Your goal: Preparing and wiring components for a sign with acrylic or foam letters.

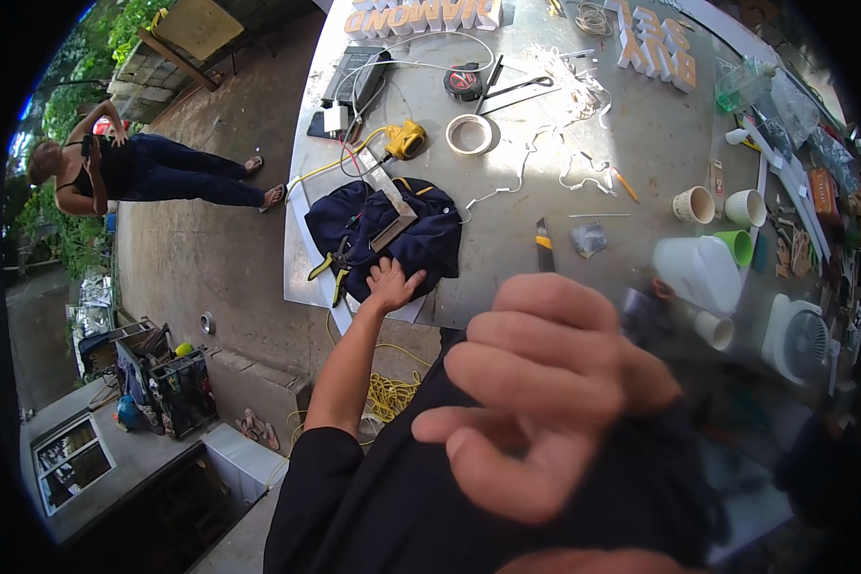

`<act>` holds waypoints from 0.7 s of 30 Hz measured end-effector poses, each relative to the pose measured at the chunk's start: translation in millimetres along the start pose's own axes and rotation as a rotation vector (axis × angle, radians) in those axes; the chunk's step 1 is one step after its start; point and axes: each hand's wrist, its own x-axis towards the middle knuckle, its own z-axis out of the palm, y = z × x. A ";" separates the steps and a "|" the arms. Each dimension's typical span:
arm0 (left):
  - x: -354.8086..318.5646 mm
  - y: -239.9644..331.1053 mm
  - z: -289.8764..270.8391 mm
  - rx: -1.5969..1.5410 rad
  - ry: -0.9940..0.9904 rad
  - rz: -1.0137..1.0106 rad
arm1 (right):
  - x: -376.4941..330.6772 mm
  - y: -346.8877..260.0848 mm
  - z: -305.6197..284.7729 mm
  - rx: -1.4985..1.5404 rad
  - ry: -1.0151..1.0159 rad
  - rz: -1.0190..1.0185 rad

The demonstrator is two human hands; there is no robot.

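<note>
My left hand (392,285) lies flat with fingers spread on a bundled navy cloth (430,251) at the table's near left edge. On that cloth rests a bent metal piece (393,230). Beside it are yellow-handled pliers (327,269), partly over the cloth. My right hand (545,392) is raised close to the camera, large and slightly blurred. Its fingers are curled in and the thumb is bent beneath them, with nothing visible in the grip. Beyond it on the table lie a yellow and black utility knife (544,246) and a small clear packet (588,240).
The metal table (507,206) carries a tape roll (469,135), a tape measure (464,82), white wired light modules (574,96) and block letters (655,48). Cups (694,205), a white container (695,273) and a fan (796,338) stand right. Another person (134,158) stands left.
</note>
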 end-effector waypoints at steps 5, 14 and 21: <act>4.0 2.8 6.8 -0.033 0.033 0.032 | 11.3 -32.6 -3.2 0.004 -0.026 0.457; 7.6 -7.9 15.0 -0.063 0.098 0.049 | 5.7 -12.1 6.4 -0.061 -0.058 0.272; 3.9 5.4 4.2 -0.059 0.057 0.050 | 7.5 9.6 18.8 -0.070 0.005 0.033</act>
